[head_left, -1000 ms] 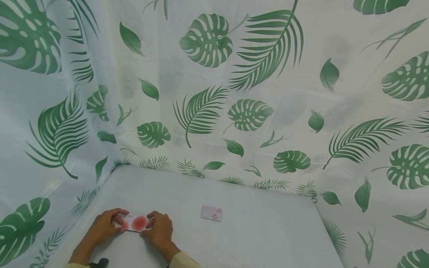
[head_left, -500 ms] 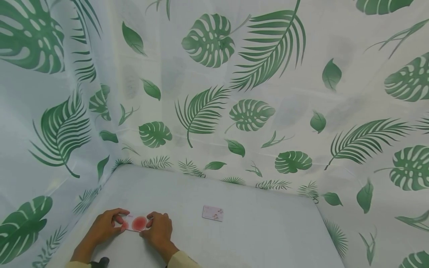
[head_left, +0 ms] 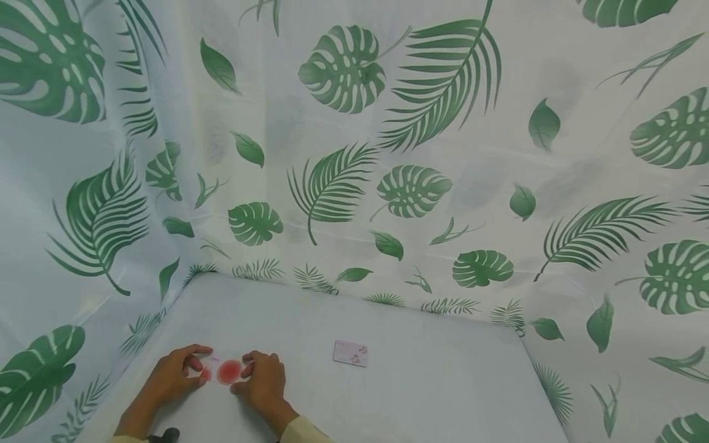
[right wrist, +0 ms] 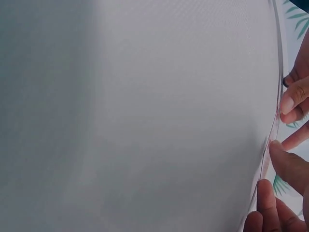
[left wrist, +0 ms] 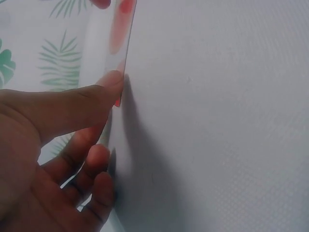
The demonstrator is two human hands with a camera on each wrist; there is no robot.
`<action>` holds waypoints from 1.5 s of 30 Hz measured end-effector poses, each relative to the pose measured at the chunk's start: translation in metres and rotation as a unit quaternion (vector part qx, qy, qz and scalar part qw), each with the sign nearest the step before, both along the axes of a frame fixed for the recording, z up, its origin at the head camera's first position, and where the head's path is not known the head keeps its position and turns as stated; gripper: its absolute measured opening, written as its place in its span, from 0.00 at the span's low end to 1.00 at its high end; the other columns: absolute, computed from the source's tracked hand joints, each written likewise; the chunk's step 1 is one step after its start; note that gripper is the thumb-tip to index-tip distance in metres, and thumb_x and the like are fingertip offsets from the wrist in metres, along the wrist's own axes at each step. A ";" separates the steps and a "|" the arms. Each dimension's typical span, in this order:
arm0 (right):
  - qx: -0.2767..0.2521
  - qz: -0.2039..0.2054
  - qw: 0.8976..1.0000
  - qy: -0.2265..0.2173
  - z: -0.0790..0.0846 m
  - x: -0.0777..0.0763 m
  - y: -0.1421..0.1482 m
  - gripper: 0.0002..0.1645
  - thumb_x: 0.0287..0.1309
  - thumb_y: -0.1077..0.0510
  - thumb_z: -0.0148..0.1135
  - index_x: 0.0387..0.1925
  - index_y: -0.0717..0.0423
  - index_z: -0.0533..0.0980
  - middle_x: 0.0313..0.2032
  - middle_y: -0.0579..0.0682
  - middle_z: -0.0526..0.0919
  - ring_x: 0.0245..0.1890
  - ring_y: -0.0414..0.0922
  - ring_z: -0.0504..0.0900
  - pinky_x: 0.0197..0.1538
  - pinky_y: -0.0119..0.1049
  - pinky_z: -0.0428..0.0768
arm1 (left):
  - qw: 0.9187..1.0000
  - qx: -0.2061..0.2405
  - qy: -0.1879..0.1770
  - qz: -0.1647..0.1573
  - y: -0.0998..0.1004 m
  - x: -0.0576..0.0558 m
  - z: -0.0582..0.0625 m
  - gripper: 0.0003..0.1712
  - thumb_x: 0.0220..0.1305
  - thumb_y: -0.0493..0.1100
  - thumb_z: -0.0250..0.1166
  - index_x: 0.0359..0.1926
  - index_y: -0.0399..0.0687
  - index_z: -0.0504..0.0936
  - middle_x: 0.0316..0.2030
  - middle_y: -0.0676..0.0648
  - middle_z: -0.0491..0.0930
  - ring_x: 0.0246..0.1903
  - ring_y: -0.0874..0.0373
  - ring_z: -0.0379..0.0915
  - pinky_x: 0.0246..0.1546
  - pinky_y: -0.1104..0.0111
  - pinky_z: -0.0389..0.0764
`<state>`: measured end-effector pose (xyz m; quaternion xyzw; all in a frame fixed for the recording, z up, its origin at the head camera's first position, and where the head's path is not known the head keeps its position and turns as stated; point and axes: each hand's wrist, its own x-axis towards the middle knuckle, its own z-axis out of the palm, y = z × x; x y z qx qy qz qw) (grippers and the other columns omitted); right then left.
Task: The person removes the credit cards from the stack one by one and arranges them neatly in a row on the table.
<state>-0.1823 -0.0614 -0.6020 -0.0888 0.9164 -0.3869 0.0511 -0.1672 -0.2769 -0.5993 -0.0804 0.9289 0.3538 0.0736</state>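
Note:
Both hands hold a thin pale card (head_left: 229, 371) with a large red circle and a smaller red patch, low over the white table. My left hand (head_left: 173, 372) pinches its left end; in the left wrist view the thumb (left wrist: 112, 79) lies on the card (left wrist: 119, 38) and the lower fingers curl beneath. The right end sits between thumb and fingers of my right hand (head_left: 264, 378). In the right wrist view the card shows only as a thin edge. A second card (head_left: 350, 354), pale pink with small floral marks, lies flat to the right of the hands.
The white table (head_left: 432, 387) extends to the right and back. White sheeting (head_left: 343, 135) printed with green leaves encloses it behind and at the sides. A dark object (head_left: 166, 435) shows by the left wrist at the lower edge.
Both hands keep their place and grip. The held card now looks paler, with its edges harder to make out. The second card has not moved.

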 end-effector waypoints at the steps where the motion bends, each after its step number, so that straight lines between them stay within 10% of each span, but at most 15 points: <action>1: -0.002 0.002 1.000 0.001 0.001 0.000 0.001 0.26 0.45 0.54 0.88 0.48 0.45 0.87 0.23 0.33 0.78 0.30 0.33 0.66 0.38 0.30 0.68 | 1.000 0.001 0.004 -0.001 0.000 0.001 0.001 0.34 0.54 0.39 0.83 0.63 0.44 0.83 0.35 0.53 0.82 0.37 0.54 0.70 0.39 0.63 0.73; 45: -0.089 -0.025 0.995 0.023 0.002 -0.023 0.101 0.31 0.44 0.54 0.88 0.53 0.41 0.86 0.32 0.36 0.86 0.31 0.32 0.71 0.37 0.29 0.70 | 0.986 0.086 0.131 -0.054 0.074 -0.025 0.011 0.32 0.52 0.36 0.82 0.59 0.52 0.86 0.36 0.51 0.84 0.26 0.61 0.70 0.28 0.70 0.74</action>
